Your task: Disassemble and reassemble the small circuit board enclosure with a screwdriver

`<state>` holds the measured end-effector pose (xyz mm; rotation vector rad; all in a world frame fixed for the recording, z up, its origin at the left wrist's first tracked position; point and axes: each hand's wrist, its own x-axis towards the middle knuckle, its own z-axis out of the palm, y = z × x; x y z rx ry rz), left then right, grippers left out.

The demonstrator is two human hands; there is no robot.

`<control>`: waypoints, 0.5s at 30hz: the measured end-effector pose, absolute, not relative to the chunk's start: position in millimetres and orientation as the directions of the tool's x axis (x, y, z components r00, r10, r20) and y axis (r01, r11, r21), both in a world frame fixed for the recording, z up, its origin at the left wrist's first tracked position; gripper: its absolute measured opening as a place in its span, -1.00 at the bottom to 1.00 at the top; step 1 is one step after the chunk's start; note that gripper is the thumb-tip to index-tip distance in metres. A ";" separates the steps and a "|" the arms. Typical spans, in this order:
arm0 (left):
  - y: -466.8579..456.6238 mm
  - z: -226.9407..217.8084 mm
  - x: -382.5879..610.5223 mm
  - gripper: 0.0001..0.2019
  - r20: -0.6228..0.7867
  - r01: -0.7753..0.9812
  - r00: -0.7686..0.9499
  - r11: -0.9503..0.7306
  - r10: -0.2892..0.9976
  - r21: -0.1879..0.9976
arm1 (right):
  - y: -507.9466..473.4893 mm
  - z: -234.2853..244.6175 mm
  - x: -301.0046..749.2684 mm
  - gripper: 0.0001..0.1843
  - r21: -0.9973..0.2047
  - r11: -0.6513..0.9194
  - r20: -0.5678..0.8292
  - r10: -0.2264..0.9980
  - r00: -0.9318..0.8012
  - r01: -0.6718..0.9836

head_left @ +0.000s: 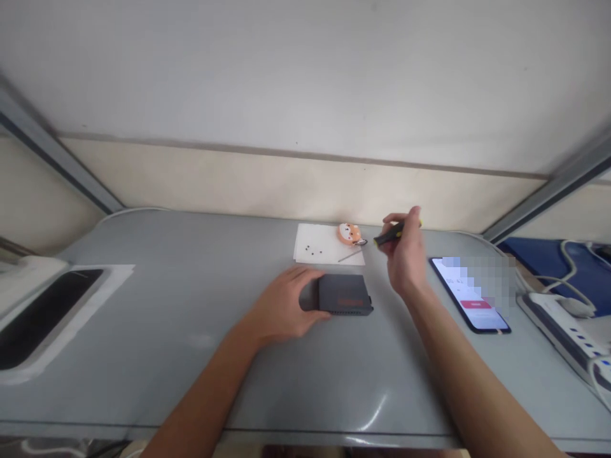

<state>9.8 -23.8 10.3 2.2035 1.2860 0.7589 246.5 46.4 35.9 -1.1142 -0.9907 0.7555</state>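
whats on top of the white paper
Small dark pieces, a thin rod and an orange animal-faced item lie on the white paper; what they cover cannot be seen.

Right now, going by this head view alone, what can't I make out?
All in the head view:
Dark box: the marking on top is too blurred to read.
Black-and-yellow handle: partly covered by the right hand.
Thin rod: too small to tell whether it joins the handle.
Dark specks on the paper: too small to identify.
Phone: pixelation masks part.
Power strip: cut off by the right edge.
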 end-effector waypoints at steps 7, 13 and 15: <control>-22.5 11.9 13.5 -0.63 0.310 0.597 0.447 -0.537 0.839 0.596 | 36.9 -4.2 247.6 -0.45 -0.987 0.128 0.151 0.945 0.290 0.098; -19.8 14.5 16.5 -0.71 0.314 0.650 0.359 -0.477 0.879 0.592 | 36.9 -3.5 247.7 -0.49 -0.975 0.126 0.166 0.961 0.221 0.185; -19.1 13.5 16.4 -0.67 0.322 0.659 0.344 -0.472 0.882 0.586 | 36.7 -3.8 247.4 -0.49 -0.971 0.134 0.175 0.963 0.207 0.200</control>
